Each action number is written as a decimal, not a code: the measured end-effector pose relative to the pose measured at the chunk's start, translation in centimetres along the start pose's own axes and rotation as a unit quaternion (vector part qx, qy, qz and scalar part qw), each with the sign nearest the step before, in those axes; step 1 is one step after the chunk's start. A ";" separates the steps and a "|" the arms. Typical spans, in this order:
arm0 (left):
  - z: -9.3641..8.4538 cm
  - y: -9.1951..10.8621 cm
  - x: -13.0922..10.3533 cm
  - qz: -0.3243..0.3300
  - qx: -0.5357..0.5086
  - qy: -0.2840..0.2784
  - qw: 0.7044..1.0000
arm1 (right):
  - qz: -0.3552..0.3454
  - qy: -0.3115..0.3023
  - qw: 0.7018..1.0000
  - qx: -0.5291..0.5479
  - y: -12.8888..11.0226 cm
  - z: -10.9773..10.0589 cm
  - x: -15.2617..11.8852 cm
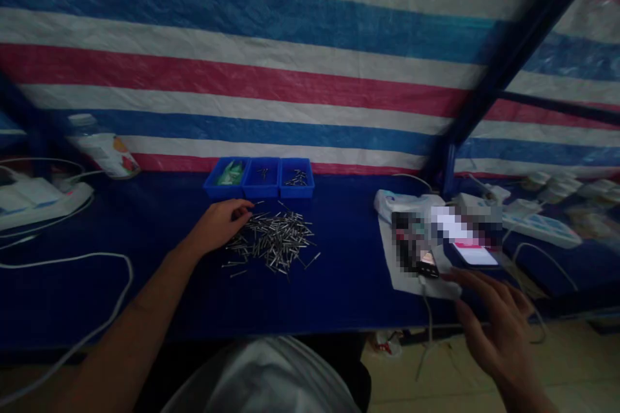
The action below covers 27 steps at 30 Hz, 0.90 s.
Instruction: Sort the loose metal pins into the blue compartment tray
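My left hand point(220, 224) rests on the dark blue table at the left edge of a pile of small metal pins point(272, 240), fingers loosely curled and touching the nearest pins. My right hand point(496, 322) hovers open at the table's front right, fingertips near a phone point(472, 250) with a lit screen and a second small device point(429, 263). Both devices lie on a white cloth point(411, 277). Neither hand grips anything.
Three joined blue bins point(260, 179) sit behind the pins, with a green bag and a few pins inside. A bottle point(104, 148) and a white power strip point(43, 200) with cables are at the left. Another power strip point(537, 227) lies at the right. A striped tarp forms the backdrop.
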<state>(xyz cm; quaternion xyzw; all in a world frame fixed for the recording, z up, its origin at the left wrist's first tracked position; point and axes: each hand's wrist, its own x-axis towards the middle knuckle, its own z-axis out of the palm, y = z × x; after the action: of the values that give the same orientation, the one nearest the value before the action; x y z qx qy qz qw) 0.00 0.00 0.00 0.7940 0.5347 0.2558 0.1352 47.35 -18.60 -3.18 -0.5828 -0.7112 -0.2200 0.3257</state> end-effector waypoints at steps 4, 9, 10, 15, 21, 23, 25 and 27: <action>0.1 -0.2 0.0 0.000 0.004 -0.008 1.000 | -0.014 -0.004 1.000 0.017 -0.5 0.0 0.3; 0.3 -0.5 0.1 0.008 -0.001 -0.012 1.000 | -0.010 0.036 0.995 0.093 -4.1 -0.1 3.7; 0.4 -0.5 0.1 0.007 -0.001 -0.012 1.000 | -0.025 0.047 0.990 0.128 -5.5 -0.2 5.1; 0.4 -0.6 0.1 0.002 0.008 -0.007 1.000 | -0.105 -0.052 0.952 0.283 -13.8 1.9 14.9; 0.3 -0.7 0.1 0.009 0.009 0.010 1.000 | -0.093 -0.274 0.926 0.243 -18.5 11.0 21.5; 0.2 -0.8 0.1 0.011 0.007 0.021 1.000 | -0.076 -0.277 0.927 0.243 -18.6 13.4 21.3; 0.1 -0.7 0.1 0.011 0.002 0.021 1.000 | -0.075 -0.268 0.925 0.258 -18.6 14.8 20.6; -0.1 -0.5 0.1 0.014 -0.005 0.017 1.000 | -0.090 -0.256 0.926 0.263 -18.6 15.2 19.8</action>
<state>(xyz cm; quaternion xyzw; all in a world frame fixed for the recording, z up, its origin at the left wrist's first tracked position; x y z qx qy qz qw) -0.38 0.25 -0.11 0.7959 0.5249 0.2738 0.1266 23.95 1.33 1.82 -0.4460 -0.8523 0.1037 0.2528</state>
